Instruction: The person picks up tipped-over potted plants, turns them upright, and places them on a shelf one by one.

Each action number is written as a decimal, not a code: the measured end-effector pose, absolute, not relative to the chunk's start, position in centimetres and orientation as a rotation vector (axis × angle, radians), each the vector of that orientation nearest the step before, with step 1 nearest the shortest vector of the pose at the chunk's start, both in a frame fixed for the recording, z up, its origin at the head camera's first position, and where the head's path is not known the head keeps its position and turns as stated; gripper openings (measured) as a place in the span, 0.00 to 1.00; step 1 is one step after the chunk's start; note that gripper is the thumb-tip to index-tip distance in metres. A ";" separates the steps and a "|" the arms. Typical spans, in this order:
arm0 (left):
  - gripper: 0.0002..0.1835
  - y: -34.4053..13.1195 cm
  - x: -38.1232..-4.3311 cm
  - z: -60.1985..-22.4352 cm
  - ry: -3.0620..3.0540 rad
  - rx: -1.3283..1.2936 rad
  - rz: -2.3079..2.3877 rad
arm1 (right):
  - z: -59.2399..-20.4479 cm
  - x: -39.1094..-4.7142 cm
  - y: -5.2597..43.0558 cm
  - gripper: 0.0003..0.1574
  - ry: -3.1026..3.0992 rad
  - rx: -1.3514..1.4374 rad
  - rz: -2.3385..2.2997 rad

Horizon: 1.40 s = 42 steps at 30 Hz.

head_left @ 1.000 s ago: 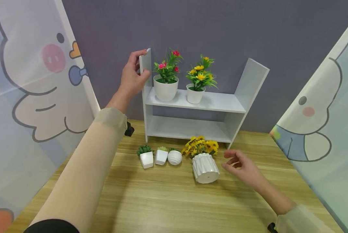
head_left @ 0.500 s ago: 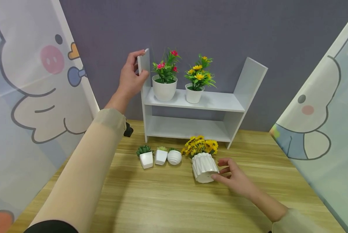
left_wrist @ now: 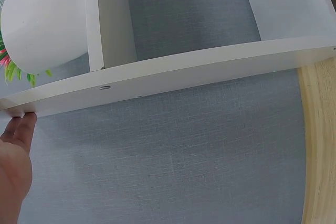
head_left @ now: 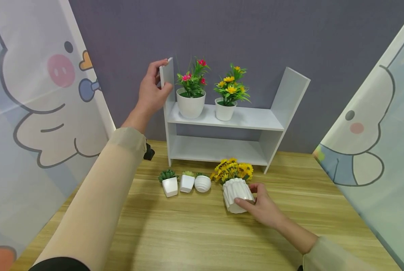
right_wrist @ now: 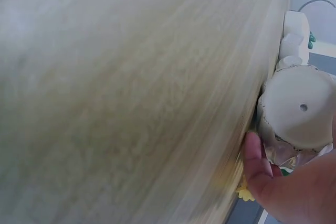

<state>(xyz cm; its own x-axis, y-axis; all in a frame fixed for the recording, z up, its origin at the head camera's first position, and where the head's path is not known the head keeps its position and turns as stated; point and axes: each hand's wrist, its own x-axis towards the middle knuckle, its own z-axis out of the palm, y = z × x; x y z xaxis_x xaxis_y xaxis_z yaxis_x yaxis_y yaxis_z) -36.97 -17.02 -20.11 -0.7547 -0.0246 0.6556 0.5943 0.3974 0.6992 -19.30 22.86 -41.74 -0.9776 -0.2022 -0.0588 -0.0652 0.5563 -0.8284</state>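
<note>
My left hand grips the upper left side panel of a white two-tier shelf, thumb at its front edge. In the left wrist view, fingertips touch the panel's outer face. A fluted white flowerpot with yellow daisy-like flowers lies tipped on the table, its base toward me. My right hand holds this pot at its right side, the thumb across the base. The right wrist view shows the round base with a small hole, and fingers between the pot and the tabletop.
On the upper shelf stand a pink-flowered pot and a smaller yellow-flowered pot. Three small white succulent pots lie tipped in a row left of the fluted pot. A grey wall rises behind the shelf.
My right hand has moved left from beside the fluted flowerpot and taken hold of it. My left hand stays on the shelf panel.
</note>
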 end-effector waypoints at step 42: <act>0.34 -17.2 -36.9 -20.2 -2.086 -0.500 -1.350 | -40.6 -19.9 22.9 0.52 2.779 -0.212 -1.182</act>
